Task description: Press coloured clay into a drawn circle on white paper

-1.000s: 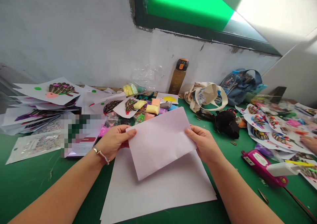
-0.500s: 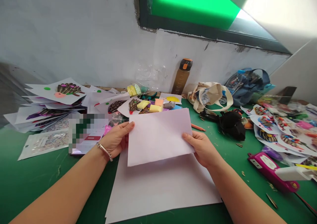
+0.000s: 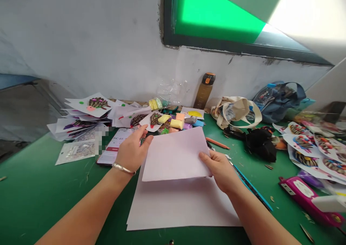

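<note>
My right hand (image 3: 220, 167) grips the right edge of a small white sheet of paper (image 3: 175, 156), thumb on top and fingers beneath. The sheet is held tilted above larger white sheets (image 3: 181, 210) that lie on the green table. My left hand (image 3: 133, 145), with a silver bangle at the wrist, is at the sheet's upper left corner. Its thumb and forefinger are apart, the thumb beside the paper's edge, and it no longer pinches the paper. Just beyond the sheet sit soft clay blocks (image 3: 177, 124) in several colours.
Left of the sheets are a phone (image 3: 112, 149), a bead packet (image 3: 77, 152) and a stack of hedgehog pictures (image 3: 81, 124). A bottle (image 3: 204, 91) and a cloth bag (image 3: 229, 111) stand by the wall. To the right lie a black pouch (image 3: 261, 144), a magenta power strip (image 3: 308, 198) and more pictures (image 3: 305, 144).
My left hand has let go of the small sheet's left edge and its fingers have lifted. My right hand still holds the sheet. The view has turned slightly left.
</note>
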### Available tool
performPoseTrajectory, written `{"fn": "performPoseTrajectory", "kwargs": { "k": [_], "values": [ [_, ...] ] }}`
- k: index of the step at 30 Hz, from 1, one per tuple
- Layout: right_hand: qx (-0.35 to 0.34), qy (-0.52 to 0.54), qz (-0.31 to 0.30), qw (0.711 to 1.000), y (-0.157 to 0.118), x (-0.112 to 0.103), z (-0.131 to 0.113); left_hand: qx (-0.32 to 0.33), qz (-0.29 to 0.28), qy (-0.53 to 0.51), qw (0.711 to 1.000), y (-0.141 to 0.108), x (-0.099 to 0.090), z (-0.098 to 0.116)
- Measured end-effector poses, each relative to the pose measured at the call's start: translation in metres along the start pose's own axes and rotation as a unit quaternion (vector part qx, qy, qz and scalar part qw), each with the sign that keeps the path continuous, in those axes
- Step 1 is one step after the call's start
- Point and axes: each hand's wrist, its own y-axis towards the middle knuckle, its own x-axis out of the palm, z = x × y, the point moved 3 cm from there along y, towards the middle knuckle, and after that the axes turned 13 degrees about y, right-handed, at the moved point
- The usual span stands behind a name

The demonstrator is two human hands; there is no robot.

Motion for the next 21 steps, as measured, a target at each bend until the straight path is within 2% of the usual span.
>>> {"fn": "performPoseTrajectory", "kwargs": {
  "k": [1,2,3,5,6,9,12,14,17,18,19,21],
  "values": [
    [0.0,0.002,-0.011,1.0,-0.002,0.003,0.0,0.067,0.026,0.025,0.997,-0.009,-0.005,0.012],
    [0.002,0.006,-0.021,1.0,-0.004,0.006,0.0,0.135,0.022,0.034,0.99,-0.019,-0.007,0.024],
    [0.005,0.011,-0.029,1.0,-0.006,0.01,0.001,0.197,0.002,0.034,0.98,-0.032,-0.004,0.035],
    [0.016,0.018,-0.041,0.999,-0.01,0.017,0.004,0.318,-0.079,0.038,0.944,-0.058,0.009,0.05],
    [0.025,0.013,-0.046,0.999,-0.013,0.02,0.006,0.348,-0.119,0.055,0.928,-0.07,0.018,0.052],
    [0.056,-0.046,-0.051,0.996,-0.022,0.024,0.014,0.353,-0.224,0.128,0.9,-0.094,0.046,0.042],
    [0.067,-0.187,-0.038,0.979,-0.033,0.017,0.023,0.36,-0.289,0.154,0.874,-0.103,0.06,0.03],
    [-0.017,-0.31,0.001,0.951,-0.04,0.01,0.023,0.362,-0.308,0.158,0.865,-0.104,0.063,0.027],
    [-0.261,-0.425,0.065,0.864,-0.056,0.019,0.014,0.372,-0.314,0.16,0.859,-0.104,0.064,0.028],
    [-0.314,-0.442,0.053,0.838,-0.061,0.029,0.013,0.376,-0.305,0.162,0.86,-0.104,0.064,0.029],
    [-0.33,-0.462,0.003,0.823,-0.064,0.042,0.014,0.381,-0.291,0.164,0.863,-0.105,0.064,0.03],
    [-0.3,-0.492,-0.138,0.806,-0.065,0.07,0.021,0.397,-0.254,0.164,0.866,-0.108,0.066,0.03]
  ]
}}
